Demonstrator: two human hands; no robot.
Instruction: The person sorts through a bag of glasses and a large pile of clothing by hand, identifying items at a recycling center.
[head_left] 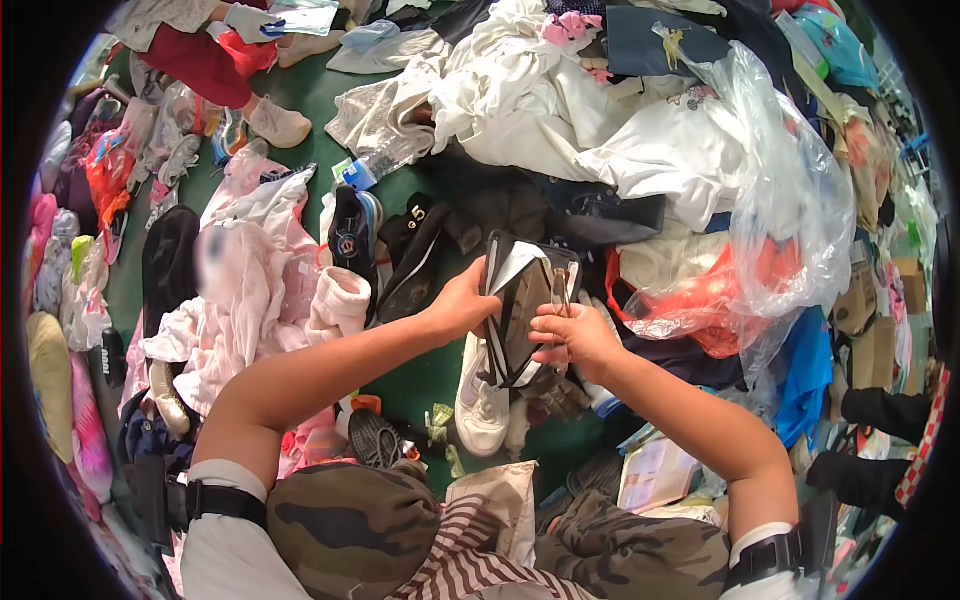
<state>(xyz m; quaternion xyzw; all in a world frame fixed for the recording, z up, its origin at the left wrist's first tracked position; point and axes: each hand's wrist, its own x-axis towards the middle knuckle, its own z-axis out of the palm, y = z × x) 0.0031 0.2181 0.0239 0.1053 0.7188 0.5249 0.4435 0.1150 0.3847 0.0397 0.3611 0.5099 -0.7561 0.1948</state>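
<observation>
In the middle of the head view, a dark, flat case or pouch (518, 318) is spread open, showing a pale lining and a brown inside. My left hand (465, 302) grips its left edge, thumb on the near side. On the right, my right hand (578, 338) has its fingers curled at the case's other edge, with a small brownish, shiny object (559, 288) between them that I cannot make out clearly. Just below the case a white sneaker (482, 408) lies on the green floor, partly covered by it. Black shoes (408, 262) lie left of the case.
White clothes (650, 150) pile up beyond my hands. Clear plastic bags (790, 190) and a red bag (715, 300) lie to the right, pink clothes (245, 290) to the left. Another person's foot (279, 122) and gloved hand (250, 22) show at the upper left.
</observation>
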